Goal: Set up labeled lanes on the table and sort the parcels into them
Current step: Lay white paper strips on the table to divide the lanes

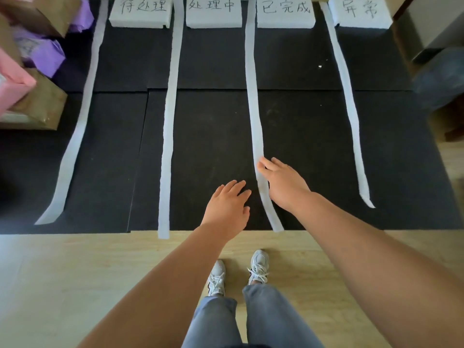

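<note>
Contact with the third white strip [251, 84] is made near centre by the right hand [283, 184], its fingers extended and nothing gripped. The left hand [227, 207] is held at its 8 o'clock, fingers loosely spread over the black mat [211, 134]. Four labelled foam blocks [213, 21] are lined up at 12 o'clock; parcels [47, 56] are piled at 10 o'clock.

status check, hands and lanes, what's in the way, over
Both open: left hand beside third strip, right hand touching it. Four strips and four label blocks down. Far left, parcels piled, unsorted.
</note>
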`<act>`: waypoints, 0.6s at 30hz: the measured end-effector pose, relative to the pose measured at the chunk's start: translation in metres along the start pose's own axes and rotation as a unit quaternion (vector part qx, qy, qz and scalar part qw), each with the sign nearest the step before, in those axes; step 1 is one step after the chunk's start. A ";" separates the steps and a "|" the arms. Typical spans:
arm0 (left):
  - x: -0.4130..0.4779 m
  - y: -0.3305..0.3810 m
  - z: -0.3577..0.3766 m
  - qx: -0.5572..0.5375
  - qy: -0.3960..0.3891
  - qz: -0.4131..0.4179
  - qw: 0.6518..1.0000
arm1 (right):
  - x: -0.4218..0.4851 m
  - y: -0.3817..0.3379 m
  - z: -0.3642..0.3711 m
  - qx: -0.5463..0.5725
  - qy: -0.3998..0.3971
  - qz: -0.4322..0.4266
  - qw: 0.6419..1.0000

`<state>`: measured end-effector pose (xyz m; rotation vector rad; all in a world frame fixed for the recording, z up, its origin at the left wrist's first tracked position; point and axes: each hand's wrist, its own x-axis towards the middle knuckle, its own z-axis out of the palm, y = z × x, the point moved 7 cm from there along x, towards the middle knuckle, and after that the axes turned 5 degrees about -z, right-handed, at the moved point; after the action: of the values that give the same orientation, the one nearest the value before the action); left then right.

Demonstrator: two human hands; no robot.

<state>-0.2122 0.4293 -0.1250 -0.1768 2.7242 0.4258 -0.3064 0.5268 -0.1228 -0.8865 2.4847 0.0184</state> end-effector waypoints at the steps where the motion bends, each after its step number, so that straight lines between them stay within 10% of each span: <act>1: -0.002 -0.002 -0.001 0.004 0.005 0.001 1.000 | -0.007 -0.002 0.006 0.020 0.001 0.001 1.000; 18: -0.033 -0.005 0.008 0.042 -0.044 0.033 0.998 | -0.067 -0.025 0.045 0.169 0.136 0.099 0.971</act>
<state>-0.1778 0.4299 -0.1210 -0.0444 2.6614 0.3290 -0.2268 0.5549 -0.1271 -0.5225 2.7041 -0.4746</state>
